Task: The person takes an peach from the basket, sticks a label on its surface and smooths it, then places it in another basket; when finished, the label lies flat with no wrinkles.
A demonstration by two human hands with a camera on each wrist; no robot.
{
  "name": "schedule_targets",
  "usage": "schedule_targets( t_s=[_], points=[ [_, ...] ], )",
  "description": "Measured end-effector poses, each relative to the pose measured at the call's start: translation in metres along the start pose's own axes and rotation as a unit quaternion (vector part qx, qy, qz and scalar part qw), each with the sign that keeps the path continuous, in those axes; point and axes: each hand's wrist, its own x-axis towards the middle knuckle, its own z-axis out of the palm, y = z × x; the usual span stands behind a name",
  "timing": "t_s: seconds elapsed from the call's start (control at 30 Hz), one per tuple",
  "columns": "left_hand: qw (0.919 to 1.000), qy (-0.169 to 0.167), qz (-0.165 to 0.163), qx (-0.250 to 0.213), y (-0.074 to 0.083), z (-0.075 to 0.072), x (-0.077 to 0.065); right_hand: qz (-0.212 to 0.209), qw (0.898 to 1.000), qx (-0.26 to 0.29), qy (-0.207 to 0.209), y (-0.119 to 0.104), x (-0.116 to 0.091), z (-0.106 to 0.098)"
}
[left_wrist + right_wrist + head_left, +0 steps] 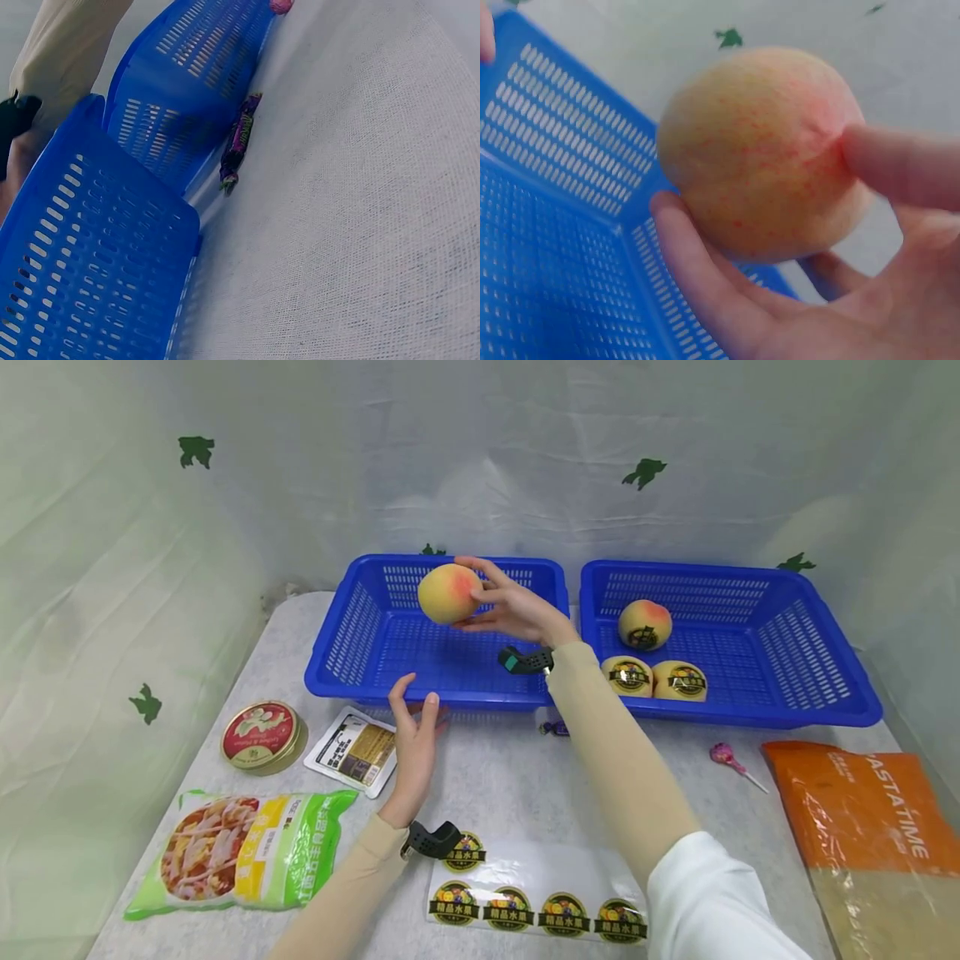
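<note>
My right hand (517,608) holds a yellow peach with a red blush (448,594) above the left blue basket (352,689). The right wrist view has the thumb on one side of the peach (765,154) and the fingers beneath it; no sticker shows on the visible skin. At that basket's front rim is my left hand (415,747), fingers apart and loosely bent; whether it touches the rim I cannot tell. The right blue basket (802,714) contains three peaches bearing dark round stickers, one peach (645,625) behind the others.
A sticker sheet (540,860) lies in front. On the left are a round tin (261,735), a flat packet (356,752) and a green food bag (247,852). A purple-wrapped candy (238,146), a lollipop (726,755) and an orange pasta bag (862,810) lie rightward.
</note>
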Motion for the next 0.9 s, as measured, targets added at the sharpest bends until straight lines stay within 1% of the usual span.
schedule_targets(
  t_s=[0.1, 0.27, 0.43, 0.6, 0.77, 0.87, 0.9],
  points=[
    [1.0000, -0.001, -0.001, 0.000, 0.000, 0.000, 0.000, -0.017, 0.999, -0.022, -0.025, -0.004, -0.014, 0.002],
    [0.9999, -0.009, -0.011, -0.005, 0.003, -0.001, 0.000, -0.046, 0.997, -0.053, -0.024, -0.010, -0.043, 0.009],
    [0.9997, -0.016, -0.015, -0.010, 0.015, 0.002, -0.003, -0.065, 0.994, -0.085, -0.029, -0.014, -0.076, 0.014],
    [0.9998, -0.016, -0.015, 0.000, 0.024, 0.005, -0.007, -0.061, 0.992, -0.109, -0.030, -0.010, -0.110, 0.014],
    [0.9998, -0.014, -0.010, 0.006, 0.024, 0.005, -0.007, -0.047, 0.984, -0.171, -0.003, 0.002, -0.144, 0.015],
    [0.9999, -0.016, -0.005, 0.003, 0.023, 0.004, -0.007, -0.034, 0.981, -0.191, 0.005, 0.009, -0.163, 0.017],
    [0.9999, -0.016, -0.003, 0.001, 0.023, 0.004, -0.007, -0.032, 0.981, -0.190, 0.003, 0.012, -0.168, 0.017]
  ],
)
